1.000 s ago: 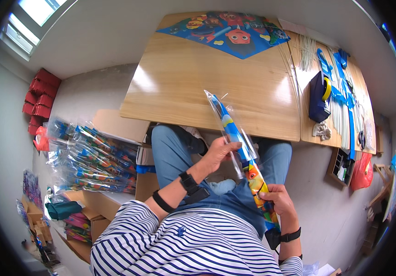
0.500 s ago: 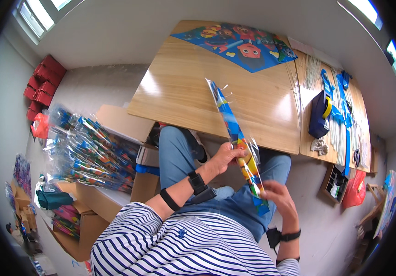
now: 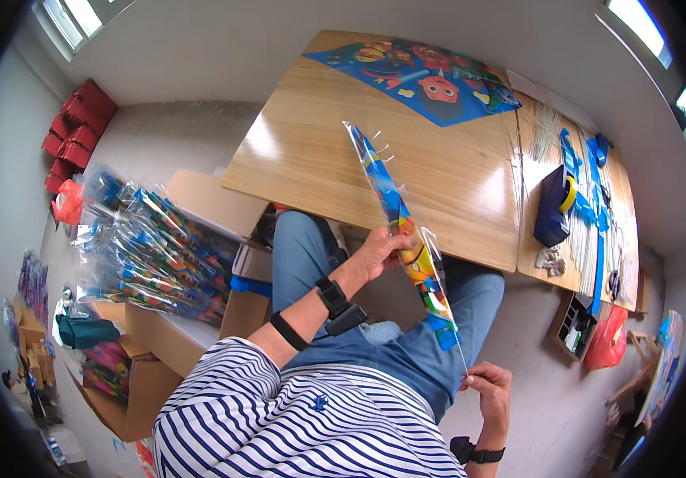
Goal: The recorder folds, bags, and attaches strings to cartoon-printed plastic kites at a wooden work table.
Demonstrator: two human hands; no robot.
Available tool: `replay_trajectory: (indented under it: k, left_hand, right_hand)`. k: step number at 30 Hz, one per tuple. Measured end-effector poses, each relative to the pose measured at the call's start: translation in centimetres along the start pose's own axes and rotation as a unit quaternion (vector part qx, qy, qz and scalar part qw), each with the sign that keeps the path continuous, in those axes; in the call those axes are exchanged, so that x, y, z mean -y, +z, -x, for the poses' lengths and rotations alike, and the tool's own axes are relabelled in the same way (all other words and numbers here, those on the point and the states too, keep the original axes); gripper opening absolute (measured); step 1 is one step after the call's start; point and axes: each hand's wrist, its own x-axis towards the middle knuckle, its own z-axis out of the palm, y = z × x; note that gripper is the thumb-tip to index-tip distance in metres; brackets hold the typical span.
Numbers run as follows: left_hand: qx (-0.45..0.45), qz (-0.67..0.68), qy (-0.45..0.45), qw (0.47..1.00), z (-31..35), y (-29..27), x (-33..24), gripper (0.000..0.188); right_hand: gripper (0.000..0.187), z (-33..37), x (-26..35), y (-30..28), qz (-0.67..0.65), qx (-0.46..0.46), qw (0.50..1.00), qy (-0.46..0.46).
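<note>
My left hand is closed around the middle of a long, narrow, folded kite in a clear plastic sleeve. The kite is blue with bright printed patches and slants from over the tabletop down to above my right thigh. A thin white strand runs from its lower end to my right hand, whose thumb and fingers pinch it. Whether the strand is string or a thin rod I cannot tell. At the sleeve's upper end, several short pale tips stick out.
A wooden table carries an unfolded printed kite sheet. On the adjoining table lie a dark blue tape dispenser, thin pale rods and blue strips. To my left, many sleeved kites are heaped over cardboard boxes.
My right hand has moved down and away from the kite's lower end, with the thin strand now stretched between them. My left hand and the kite have shifted slightly up and left.
</note>
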Motion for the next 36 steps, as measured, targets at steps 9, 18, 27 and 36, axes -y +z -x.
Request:
replay_trajectory:
  k: [9, 18, 27, 36]
  left_hand:
    - [0.075, -0.008, -0.028, 0.997, -0.6, 0.3, 1.0, 0.031]
    - [-0.030, -0.137, -0.027, 0.990, -3.8, -4.3, -3.5, 0.025]
    - [-0.309, -0.667, 0.338, 0.587, -1.0, -6.3, -11.4, 0.038]
    - [-0.166, -0.795, 0.287, 0.508, -5.9, -9.0, -11.4, 0.060]
  right_hand:
    - [0.069, -14.4, 1.0, 5.7, 0.032, -0.024, 0.991, -0.129]
    - [0.037, -27.4, 3.1, 15.3, 0.047, 0.055, 0.993, -0.098]
    - [0.010, -33.1, 4.7, 21.9, 0.101, 0.006, 0.990, -0.102]
    - [0.015, -33.7, 5.5, 22.0, 0.424, -0.045, 0.895, -0.134]
